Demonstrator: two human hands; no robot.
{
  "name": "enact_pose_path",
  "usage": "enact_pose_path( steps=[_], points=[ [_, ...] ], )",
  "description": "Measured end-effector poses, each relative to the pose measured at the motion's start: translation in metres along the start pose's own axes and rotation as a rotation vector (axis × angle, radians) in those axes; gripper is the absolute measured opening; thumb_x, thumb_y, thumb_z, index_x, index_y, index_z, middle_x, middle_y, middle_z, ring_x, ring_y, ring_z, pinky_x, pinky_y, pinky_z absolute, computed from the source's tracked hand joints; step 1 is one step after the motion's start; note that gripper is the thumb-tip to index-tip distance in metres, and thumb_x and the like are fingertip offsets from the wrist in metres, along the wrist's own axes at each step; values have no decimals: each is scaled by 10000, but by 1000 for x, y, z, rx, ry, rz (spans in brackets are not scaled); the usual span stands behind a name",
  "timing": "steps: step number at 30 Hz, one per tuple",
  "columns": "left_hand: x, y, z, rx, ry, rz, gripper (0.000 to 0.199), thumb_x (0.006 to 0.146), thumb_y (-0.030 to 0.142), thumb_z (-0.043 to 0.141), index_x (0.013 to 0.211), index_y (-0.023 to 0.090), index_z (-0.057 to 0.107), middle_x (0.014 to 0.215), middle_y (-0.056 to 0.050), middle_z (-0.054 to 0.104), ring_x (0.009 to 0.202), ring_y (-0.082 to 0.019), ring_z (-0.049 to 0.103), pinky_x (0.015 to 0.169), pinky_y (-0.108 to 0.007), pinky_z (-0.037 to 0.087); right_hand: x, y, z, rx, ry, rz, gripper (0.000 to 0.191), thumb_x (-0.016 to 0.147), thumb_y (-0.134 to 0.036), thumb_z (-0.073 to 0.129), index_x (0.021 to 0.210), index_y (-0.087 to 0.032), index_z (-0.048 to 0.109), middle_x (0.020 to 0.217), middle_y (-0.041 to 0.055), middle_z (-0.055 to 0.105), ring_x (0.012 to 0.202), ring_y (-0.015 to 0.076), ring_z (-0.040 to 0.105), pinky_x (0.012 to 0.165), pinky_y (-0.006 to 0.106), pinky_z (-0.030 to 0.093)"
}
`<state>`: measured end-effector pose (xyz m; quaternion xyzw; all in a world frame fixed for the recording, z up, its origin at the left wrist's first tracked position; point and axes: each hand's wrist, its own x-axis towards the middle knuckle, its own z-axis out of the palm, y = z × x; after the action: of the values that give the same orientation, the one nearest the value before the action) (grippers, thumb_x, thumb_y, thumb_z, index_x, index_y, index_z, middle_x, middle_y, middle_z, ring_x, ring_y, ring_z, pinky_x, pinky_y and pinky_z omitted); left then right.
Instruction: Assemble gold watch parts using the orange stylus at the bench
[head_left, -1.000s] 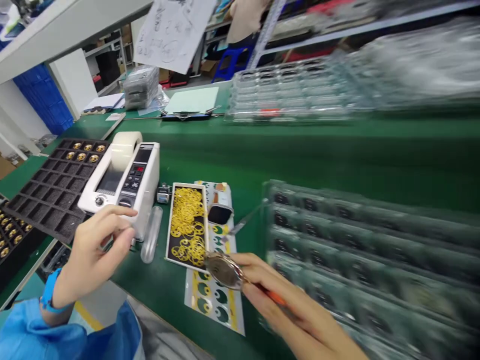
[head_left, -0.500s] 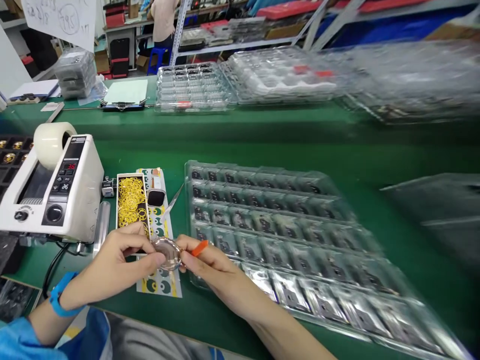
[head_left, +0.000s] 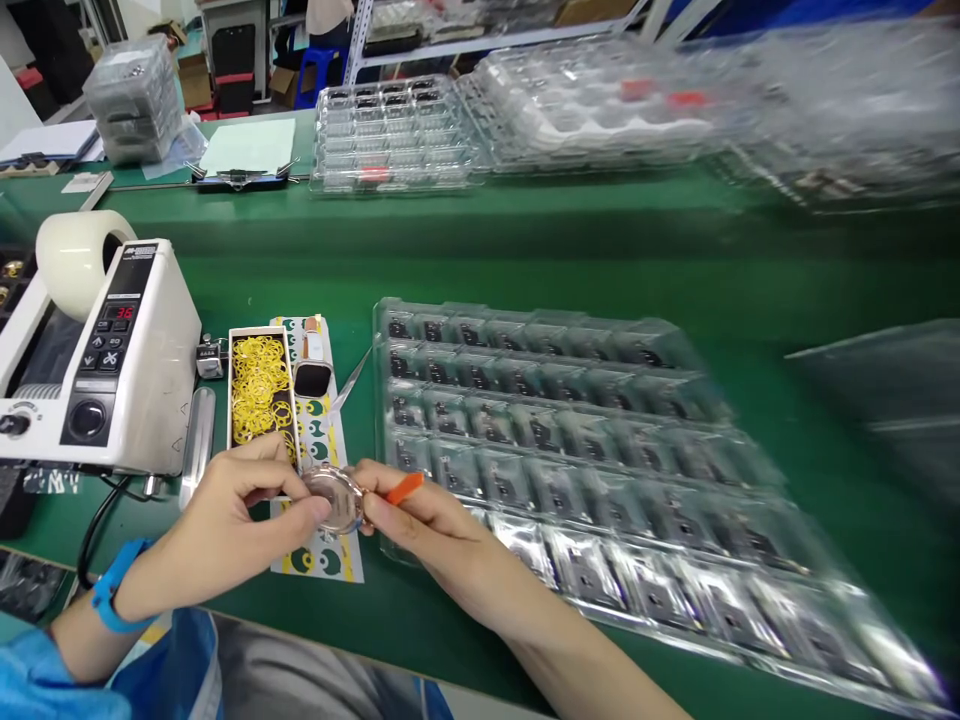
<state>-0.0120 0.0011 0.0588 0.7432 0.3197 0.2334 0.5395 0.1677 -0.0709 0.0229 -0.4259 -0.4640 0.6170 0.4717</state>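
Note:
Both hands meet around a round watch case with a rose-gold edge. My left hand, with a blue band on its wrist, pinches the case's left side. On the right side, my right hand grips the same case, and an orange tab sticks out between its fingers. Behind them stands a box of yellow rings, beside a patterned strip that carries a small dark-faced item. Tweezers lie to the right of the box.
A white tape dispenser stands at the left. A large clear tray of dark parts covers the right. Clear trays, a clipboard and stacked boxes line the back ledge.
The view has tilted down slightly, so the table items appear higher. Both hands remain on the watch case. The dispenser's display changed from 35 to 36.

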Motion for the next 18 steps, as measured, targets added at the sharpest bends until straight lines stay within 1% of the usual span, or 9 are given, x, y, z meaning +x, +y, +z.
enact_pose_path(
  steps=[5,8,9,11,13,14,15,16,18],
  points=[
    [0,-5,8,135,89,89,228,830,129,564,609,165,519,664,46,401,591,-78,395,524,-207,301,2,1,0,-29,8,14,479,882,-661,514,738,-205,540,703,-22,412,659,137,374,614,262,316],
    [1,-8,7,275,161,139,262,823,128,570,594,160,449,650,49,403,566,-72,395,515,-209,302,2,2,-2,-66,33,16,499,871,-679,513,736,-199,540,715,-14,429,676,140,387,626,261,325],
    [2,-9,5,329,209,154,283,827,128,577,588,160,430,641,50,398,561,-73,387,511,-213,297,2,2,-3,-69,45,12,500,870,-681,513,740,-199,543,712,-14,428,673,140,388,626,261,327],
    [4,-11,2,416,358,203,298,842,113,582,599,164,418,634,50,390,563,-80,375,511,-223,291,3,3,-4,-64,67,0,496,870,-680,515,744,-201,547,698,-19,419,658,137,383,617,260,326],
    [5,-12,0,427,485,301,224,857,92,584,673,167,481,671,41,426,597,-89,403,535,-225,324,4,3,-3,-61,74,-11,488,870,-670,526,734,-202,543,682,-24,411,641,134,375,607,259,321],
    [5,-12,0,401,503,362,160,866,87,587,737,165,535,718,28,466,638,-94,445,565,-224,362,4,3,-3,-60,71,-18,486,869,-666,533,725,-202,541,674,-26,409,636,133,373,605,258,320],
    [5,-12,1,361,480,423,101,874,90,594,807,166,588,792,5,517,706,-103,500,616,-228,409,4,3,-2,-59,64,-20,485,867,-664,538,720,-202,544,670,-27,412,634,132,374,606,258,322],
    [5,-12,3,314,422,472,82,884,99,601,871,173,634,896,-26,564,810,-120,554,695,-245,455,3,4,-1,-54,53,-21,483,864,-664,543,722,-202,554,672,-26,423,637,132,379,610,257,327],
    [4,-13,6,223,258,507,128,906,133,600,954,202,696,1143,-83,591,1062,-174,582,884,-315,482,2,5,0,-37,26,-14,482,854,-669,555,731,-204,584,688,-20,455,648,133,398,624,258,344]
  ],
)
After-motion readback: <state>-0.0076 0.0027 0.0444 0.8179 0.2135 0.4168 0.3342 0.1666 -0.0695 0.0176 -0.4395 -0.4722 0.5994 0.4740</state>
